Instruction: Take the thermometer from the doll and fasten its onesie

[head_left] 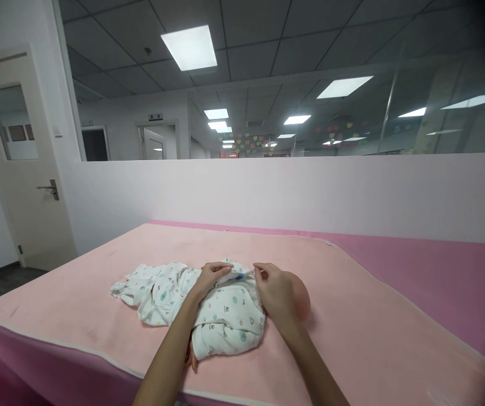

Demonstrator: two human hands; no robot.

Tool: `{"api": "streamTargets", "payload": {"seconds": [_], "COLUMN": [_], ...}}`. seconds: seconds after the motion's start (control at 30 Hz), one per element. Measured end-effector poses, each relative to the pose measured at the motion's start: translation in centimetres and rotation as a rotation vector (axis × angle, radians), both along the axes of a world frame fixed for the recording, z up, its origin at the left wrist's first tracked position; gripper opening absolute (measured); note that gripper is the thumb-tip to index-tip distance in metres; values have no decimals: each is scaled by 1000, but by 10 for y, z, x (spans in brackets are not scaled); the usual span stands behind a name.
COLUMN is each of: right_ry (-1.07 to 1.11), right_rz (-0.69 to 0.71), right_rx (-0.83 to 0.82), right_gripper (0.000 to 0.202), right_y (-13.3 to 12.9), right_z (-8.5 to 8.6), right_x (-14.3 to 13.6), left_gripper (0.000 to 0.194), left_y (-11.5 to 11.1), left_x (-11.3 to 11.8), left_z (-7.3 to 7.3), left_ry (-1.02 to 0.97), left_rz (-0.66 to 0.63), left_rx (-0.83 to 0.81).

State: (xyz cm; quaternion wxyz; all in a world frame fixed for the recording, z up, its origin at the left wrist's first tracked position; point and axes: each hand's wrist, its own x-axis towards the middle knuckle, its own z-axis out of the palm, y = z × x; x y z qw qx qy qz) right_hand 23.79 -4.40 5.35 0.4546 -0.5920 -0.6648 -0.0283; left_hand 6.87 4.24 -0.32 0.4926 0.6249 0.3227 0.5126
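Observation:
A baby doll lies on its back, its bald head (pixel 300 294) to the right and partly hidden behind my right hand. It wears a white baby romper (pixel 232 316) with small coloured prints, the legs stretching left. My left hand (pixel 214 277) rests over the chest, fingertips together at the romper's front edge. Near the neck, my right hand (pixel 273 286) pinches at the collar edge of the romper; the exact bit between its fingers is too small to make out. Between both hands a small blue patch (pixel 239 277) shows on the chest. One doll hand (pixel 193 361) pokes out of the near sleeve.
Under the doll spreads a peach mat (pixel 373 338) with a white edge, over a pink cover (pixel 437 282). A low white wall (pixel 293 192) topped with glass stands behind. At the left is a closed door (pixel 31 186).

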Motion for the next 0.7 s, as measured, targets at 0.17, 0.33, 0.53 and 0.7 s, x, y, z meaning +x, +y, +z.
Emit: {"api": "streamTargets", "payload": {"seconds": [0.17, 0.33, 0.53, 0.7], "right_ry": [607, 920, 995, 911], "right_rz": [194, 381, 417, 318], "right_rx": [65, 13, -50, -25], "right_gripper": [23, 32, 28, 29], "right_y": [-12, -14, -17, -28], "right_z": [33, 31, 14, 7], "right_x": [23, 10, -7, 3], "left_gripper": [41, 35, 43, 40], "left_y": [9, 7, 3, 2], "left_x": [-13, -21, -23, -20], "left_z": [-5, -11, -17, -13], "left_ry": [-586, -646, -551, -495], "left_rz": [-43, -152, -208, -231], "left_rx": [-95, -161, -201, -205]}}
